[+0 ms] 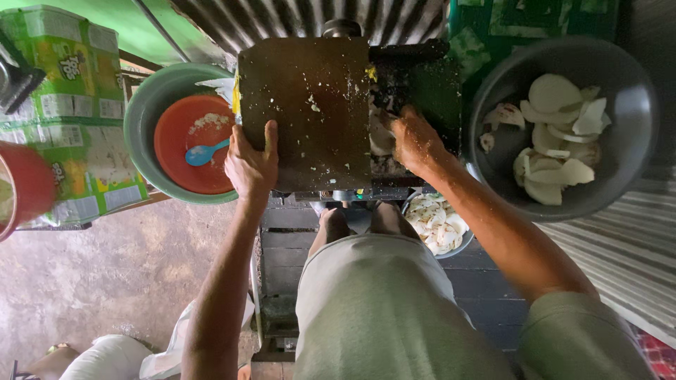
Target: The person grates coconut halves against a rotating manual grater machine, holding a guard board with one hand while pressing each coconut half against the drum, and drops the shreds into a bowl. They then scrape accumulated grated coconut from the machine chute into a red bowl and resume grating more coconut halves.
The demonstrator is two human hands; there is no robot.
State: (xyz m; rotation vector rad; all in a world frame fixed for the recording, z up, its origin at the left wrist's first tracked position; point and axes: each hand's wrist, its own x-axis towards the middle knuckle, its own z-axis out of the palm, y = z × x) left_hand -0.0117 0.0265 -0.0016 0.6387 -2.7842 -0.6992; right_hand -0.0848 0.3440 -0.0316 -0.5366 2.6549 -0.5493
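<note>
Here, a dark, stained slicing machine (pixel 310 105) stands in the middle of the view, flecked with pale scraps, and both hands of the person are on it. The left hand (pixel 252 165) rests on the near edge of its flat top, fingers curled over the rim and thumb spread along the side, a grip pinching the plate's edge. The right hand (pixel 415 141) presses down into the open slot on the machine's right side, where pale slices (pixel 380 137) lie; whether its fingers close on anything cannot be told. Below the machine, between the person's legs, a small bowl (pixel 438 224) holds thin white slices. To the right sits a large grey basin (pixel 620 162) with big white peeled pieces (pixel 560 134). To the left, a green basin (pixel 141 119) holds an orange plate (pixel 176 151) with a blue spoon (pixel 204 153) on it, and beyond it stand green cartons (pixel 67 105).
</note>
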